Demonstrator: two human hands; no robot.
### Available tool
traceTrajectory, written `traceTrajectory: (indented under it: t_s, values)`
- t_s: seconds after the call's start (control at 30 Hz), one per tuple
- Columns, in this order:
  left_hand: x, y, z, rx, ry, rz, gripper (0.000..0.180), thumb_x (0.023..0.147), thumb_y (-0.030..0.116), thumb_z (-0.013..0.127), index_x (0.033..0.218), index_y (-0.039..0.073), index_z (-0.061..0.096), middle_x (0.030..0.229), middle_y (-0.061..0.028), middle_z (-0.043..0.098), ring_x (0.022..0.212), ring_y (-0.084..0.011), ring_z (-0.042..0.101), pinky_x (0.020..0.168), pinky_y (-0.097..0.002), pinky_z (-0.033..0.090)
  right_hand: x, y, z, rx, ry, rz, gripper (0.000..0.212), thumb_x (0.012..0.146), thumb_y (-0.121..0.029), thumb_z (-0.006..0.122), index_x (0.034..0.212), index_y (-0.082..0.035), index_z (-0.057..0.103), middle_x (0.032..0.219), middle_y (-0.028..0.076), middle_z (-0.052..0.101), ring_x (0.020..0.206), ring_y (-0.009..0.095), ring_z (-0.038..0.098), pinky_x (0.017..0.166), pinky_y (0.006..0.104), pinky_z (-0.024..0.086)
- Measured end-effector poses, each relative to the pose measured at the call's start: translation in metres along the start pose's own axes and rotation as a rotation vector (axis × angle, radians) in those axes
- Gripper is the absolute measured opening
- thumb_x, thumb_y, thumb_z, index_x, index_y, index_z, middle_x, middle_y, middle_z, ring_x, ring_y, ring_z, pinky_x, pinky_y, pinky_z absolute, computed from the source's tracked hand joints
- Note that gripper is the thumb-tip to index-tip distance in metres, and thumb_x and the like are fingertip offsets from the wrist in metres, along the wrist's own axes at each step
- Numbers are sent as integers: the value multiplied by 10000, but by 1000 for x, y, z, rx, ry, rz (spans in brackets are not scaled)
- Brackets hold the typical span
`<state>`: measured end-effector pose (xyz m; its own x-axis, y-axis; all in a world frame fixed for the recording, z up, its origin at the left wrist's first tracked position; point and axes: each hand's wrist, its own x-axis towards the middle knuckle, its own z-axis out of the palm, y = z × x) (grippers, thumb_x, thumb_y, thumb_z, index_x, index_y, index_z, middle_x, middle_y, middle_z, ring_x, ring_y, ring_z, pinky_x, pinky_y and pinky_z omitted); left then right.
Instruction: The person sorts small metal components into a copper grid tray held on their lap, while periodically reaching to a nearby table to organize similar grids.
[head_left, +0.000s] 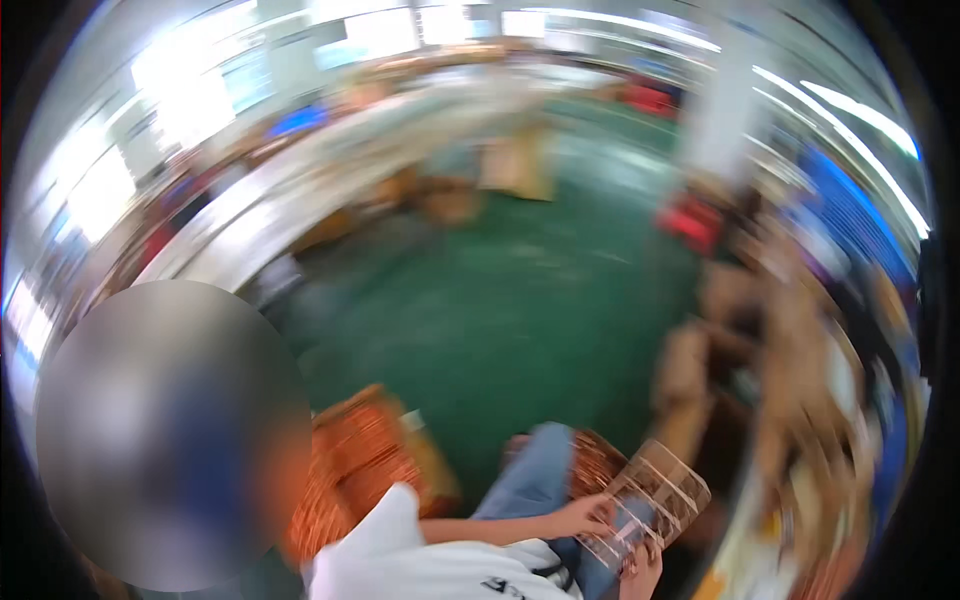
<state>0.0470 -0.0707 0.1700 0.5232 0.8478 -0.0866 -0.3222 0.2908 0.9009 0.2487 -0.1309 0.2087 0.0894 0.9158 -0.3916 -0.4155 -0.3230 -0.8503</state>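
Observation:
Over my lap, at the lower right, I hold a flat, see-through rectangular panel with pale cross bars (668,487), perhaps a divided plastic tray; blur hides its exact kind. My left hand (590,516) is closed at its left edge, fingers bent over the near part. My right hand (641,572) grips the near lower corner, fingers curled up against it. The panel is tilted, its far end pointing up and right. Beside my right knee, partly behind the panel, are shiny copper-coloured pieces (594,462) in a box.
An open carton (365,450) of copper-orange pieces stands left of my legs. Cardboard boxes (685,375) are piled along the right. A long pale table (255,215) runs at the left, beyond the green floor (480,310). A blurred round patch covers the lower left.

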Motion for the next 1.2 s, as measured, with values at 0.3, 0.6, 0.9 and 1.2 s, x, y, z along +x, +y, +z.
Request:
traceTrajectory:
  t_s: [0.3,0.6,0.9,1.2]
  values:
    - [-29,-24,-107,282,645,92,278,664,106,680,893,44,535,794,-58,575,740,-142,547,644,-299,462,117,65,95,-362,-306,275,278,752,-47,653,1000,-56,529,736,45,536,550,137,465,437,270,380]
    - [3,-50,-130,419,598,-74,205,689,146,674,850,28,632,770,-72,628,640,-157,590,561,-312,478,167,111,60,-439,-82,226,138,805,-69,570,931,-48,516,724,44,548,540,115,504,453,234,416]
    - [29,-55,-123,489,786,-372,231,638,172,675,801,23,606,799,-119,634,733,-229,610,663,-351,476,178,141,47,-500,-67,187,23,846,-86,502,839,-66,512,651,21,526,476,106,496,416,234,408]
    - [31,-74,-113,571,837,-233,646,562,311,732,1114,74,492,944,-174,603,849,-276,591,759,-357,456,178,140,26,-267,-182,235,213,876,-208,483,966,-24,539,809,70,595,609,157,560,510,276,462]
